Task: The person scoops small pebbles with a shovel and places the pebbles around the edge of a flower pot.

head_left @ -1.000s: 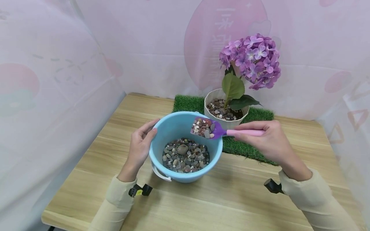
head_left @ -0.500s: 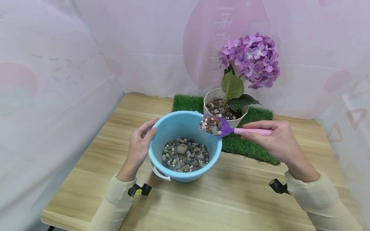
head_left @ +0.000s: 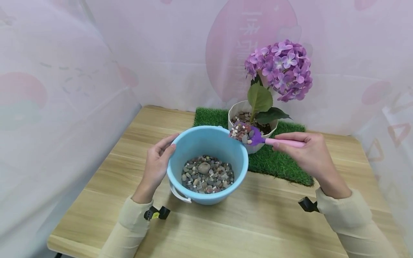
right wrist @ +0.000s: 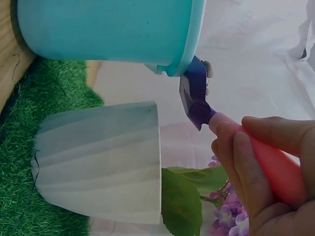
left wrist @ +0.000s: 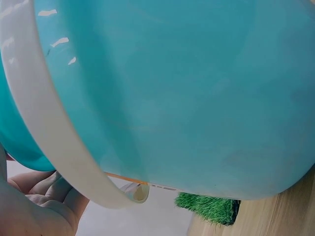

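My left hand holds the light blue bucket at its left rim, thumb on the edge. Pebbles, one larger stone among them, cover the bucket's bottom. In my right hand is the pink handle of a small toy shovel, pinched between thumb and fingers. Its purple blade bears a heap of mixed pebbles and overlaps the bucket's right rim and the front of the white flowerpot. The right wrist view shows the shovel blade at the bucket's rim, higher than the pot's mouth.
The flowerpot contains pebbles and a purple hydrangea, and stands on a green turf mat behind the bucket. A white bucket handle hangs at the front left. Pale printed cloth surrounds the wooden table.
My right hand has carried the loaded shovel rightward and a little back, from over the bucket to its right rim by the flowerpot. My left hand has stayed on the bucket.
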### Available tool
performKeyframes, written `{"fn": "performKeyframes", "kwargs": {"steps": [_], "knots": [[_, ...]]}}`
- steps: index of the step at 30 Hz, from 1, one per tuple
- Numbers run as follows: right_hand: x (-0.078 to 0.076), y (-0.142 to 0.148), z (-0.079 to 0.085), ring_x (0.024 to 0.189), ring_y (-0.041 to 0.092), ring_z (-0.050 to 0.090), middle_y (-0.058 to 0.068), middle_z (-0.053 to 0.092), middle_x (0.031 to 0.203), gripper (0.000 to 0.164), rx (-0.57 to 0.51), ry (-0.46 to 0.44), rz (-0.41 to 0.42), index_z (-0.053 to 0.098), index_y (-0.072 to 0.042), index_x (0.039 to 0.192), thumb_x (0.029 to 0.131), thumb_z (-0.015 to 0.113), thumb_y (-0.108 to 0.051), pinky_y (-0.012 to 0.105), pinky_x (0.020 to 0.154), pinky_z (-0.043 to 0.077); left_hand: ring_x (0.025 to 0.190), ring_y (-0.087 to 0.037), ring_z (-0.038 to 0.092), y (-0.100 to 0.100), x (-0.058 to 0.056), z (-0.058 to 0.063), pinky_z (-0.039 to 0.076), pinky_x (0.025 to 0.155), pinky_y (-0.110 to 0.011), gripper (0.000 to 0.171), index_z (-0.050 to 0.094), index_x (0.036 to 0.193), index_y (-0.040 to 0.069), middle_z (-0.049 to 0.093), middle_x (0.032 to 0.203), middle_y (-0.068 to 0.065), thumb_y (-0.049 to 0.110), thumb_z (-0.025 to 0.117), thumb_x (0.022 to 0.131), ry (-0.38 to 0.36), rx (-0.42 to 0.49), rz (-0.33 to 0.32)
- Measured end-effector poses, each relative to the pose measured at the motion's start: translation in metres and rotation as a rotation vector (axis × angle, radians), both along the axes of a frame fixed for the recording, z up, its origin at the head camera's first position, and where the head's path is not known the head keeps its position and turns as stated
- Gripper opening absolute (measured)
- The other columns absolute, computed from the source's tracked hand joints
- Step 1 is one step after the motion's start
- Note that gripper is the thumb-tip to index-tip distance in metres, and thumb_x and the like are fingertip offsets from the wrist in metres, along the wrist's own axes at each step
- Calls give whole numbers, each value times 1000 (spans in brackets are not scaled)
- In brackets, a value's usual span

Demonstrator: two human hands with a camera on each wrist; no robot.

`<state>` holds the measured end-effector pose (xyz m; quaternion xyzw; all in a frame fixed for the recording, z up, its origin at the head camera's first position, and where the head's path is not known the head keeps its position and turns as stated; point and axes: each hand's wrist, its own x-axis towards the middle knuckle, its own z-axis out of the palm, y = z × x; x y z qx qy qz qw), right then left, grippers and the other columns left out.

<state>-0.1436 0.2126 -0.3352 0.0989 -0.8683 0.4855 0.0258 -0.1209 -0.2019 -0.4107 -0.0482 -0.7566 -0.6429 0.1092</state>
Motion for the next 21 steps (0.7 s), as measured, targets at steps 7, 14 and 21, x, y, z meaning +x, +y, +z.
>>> {"fn": "performKeyframes", "kwargs": {"steps": [7, 14, 21], "knots": [[-9, 5, -6, 88, 5, 79, -11, 83, 95, 40, -9, -62, -48, 81, -13, 116, 90, 84, -44, 19, 56, 53, 134, -33, 64, 0, 0, -1, 61, 103, -27, 40, 58, 147, -1, 64, 147, -19, 14, 52, 111, 1, 1, -4], [-23, 5, -19, 92, 9, 80, -9, 83, 94, 44, -31, -71, -74, 81, -12, 116, 90, 83, -48, 14, 79, 63, 133, -32, 65, 0, -1, -2, 61, 103, -24, 40, 58, 146, -3, 64, 146, -19, 12, 52, 110, 13, 4, -5], [-39, 0, -28, 90, 7, 80, -4, 84, 95, 48, -64, -96, -87, 80, -11, 120, 90, 83, -49, 10, 84, 60, 133, -32, 64, 0, -1, -1, 60, 103, -23, 39, 59, 146, -2, 64, 145, -19, 12, 52, 110, 13, 13, -2]]}}
